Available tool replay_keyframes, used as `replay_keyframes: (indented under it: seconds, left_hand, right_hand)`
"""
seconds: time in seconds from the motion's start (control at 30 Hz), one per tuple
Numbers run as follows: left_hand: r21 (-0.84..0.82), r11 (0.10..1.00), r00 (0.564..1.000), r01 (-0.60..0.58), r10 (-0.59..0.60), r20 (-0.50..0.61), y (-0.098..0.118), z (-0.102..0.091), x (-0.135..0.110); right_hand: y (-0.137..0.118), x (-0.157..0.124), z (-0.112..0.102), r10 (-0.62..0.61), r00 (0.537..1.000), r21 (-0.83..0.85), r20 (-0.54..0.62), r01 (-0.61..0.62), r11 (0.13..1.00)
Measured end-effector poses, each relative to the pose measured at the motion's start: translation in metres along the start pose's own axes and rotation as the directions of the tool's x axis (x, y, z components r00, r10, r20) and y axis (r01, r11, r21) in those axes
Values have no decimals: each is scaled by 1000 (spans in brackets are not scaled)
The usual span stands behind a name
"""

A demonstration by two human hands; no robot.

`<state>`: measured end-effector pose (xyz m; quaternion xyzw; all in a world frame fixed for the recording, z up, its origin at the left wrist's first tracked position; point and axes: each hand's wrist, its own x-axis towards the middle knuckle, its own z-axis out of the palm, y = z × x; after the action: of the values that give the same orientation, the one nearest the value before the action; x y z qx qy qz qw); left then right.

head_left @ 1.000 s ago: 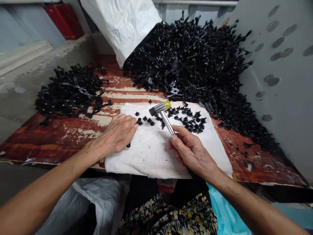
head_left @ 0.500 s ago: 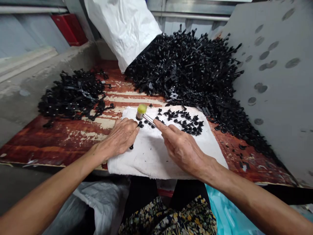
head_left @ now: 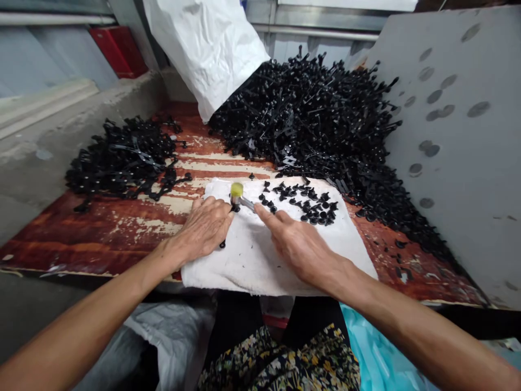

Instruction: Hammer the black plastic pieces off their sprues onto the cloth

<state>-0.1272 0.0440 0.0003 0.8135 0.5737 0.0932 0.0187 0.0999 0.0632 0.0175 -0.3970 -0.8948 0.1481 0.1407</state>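
Observation:
My right hand is wrapped round the handle of a small hammer, index finger laid along it. The hammer's yellow-capped metal head is down at a black part by my left fingertips. Closed over a slim black plastic part, my left hand rests on the white cloth. Most of that part is hidden under the fingers; one end shows below them. Small round black plugs with stems lie scattered on the cloth, to the right of the hammer.
A large heap of black plastic parts fills the back right, against a grey spotted panel. A smaller heap lies at the left. A white sack hangs over the back, above the worn red-brown tabletop.
The hammer head has shifted slightly right and down, onto the part by my left fingertips. My left hand keeps its place. The view has shifted slightly.

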Motion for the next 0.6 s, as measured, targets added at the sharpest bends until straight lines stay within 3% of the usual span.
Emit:
replay_keyframes:
  seconds: [0.07, 0.13, 0.2, 0.27, 0.43, 0.6]
  left_hand:
    - [9, 999, 999, 32, -32, 19, 2, -3, 0]
    - [-15, 994, 993, 108, -107, 44, 3, -10, -2]
    - [-97, 979, 983, 179, -174, 59, 0, -18, -7]
    - [-192, 964, 982, 185, -173, 80, -5, -27, -17]
    - [-193, 981, 997, -19, 34, 72, -15, -35, -35]
    - [-55, 985, 974, -166, 172, 145, -11, -25, -32]
  right_hand:
    - [2, 0, -1, -22, 999, 43, 43, 21, 999]
    - [7, -4, -3, -28, 996, 196, -83, 44, 980]
    - [13, -12, -5, 44, 975, 357, -217, 37, 933]
    - [21, -23, -4, 150, 960, 478, -237, -19, 878]
    - [34, -42, 11, 305, 944, 638, -128, -157, 754]
    - [35, -45, 16, 314, 942, 664, -123, -157, 731]
